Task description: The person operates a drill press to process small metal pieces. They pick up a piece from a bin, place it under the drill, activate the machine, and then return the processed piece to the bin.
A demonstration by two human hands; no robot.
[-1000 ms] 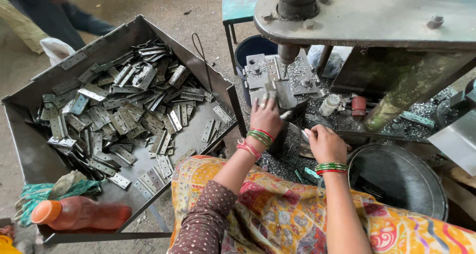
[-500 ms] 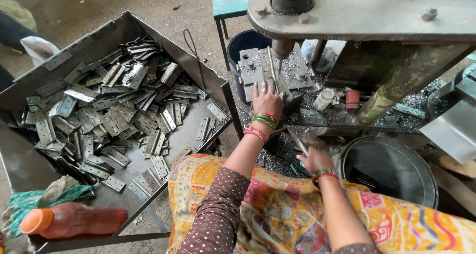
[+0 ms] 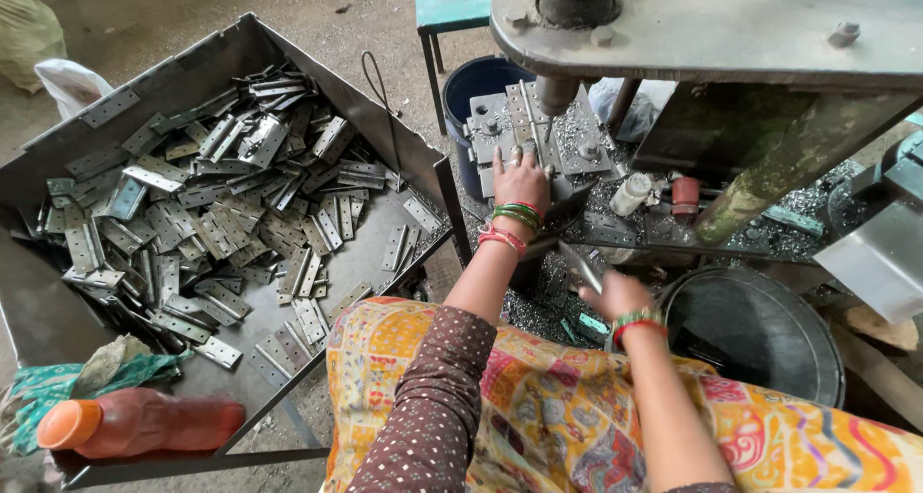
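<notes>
Many flat grey metal hinge plates (image 3: pixel 221 214) wait at nine o'clock; my left hand (image 3: pixel 520 179) presses one on the grey steel press die (image 3: pixel 538 137) (fingers spread), my right hand (image 3: pixel 615 293) grips another plate (image 3: pixel 580 265).

A long grey metal hinge strip (image 3: pixel 525 118) is lying flat on the die block (image 3: pixel 538 137) of the press, running near to far just left of the ram, with its near end touching the fingertips of the left hand (image 3: pixel 520 180). A second flat metal piece (image 3: pixel 581 267), dull grey and narrow, is sitting tilted in the right hand (image 3: pixel 615 296), nearer and to the right, below the block.
</notes>
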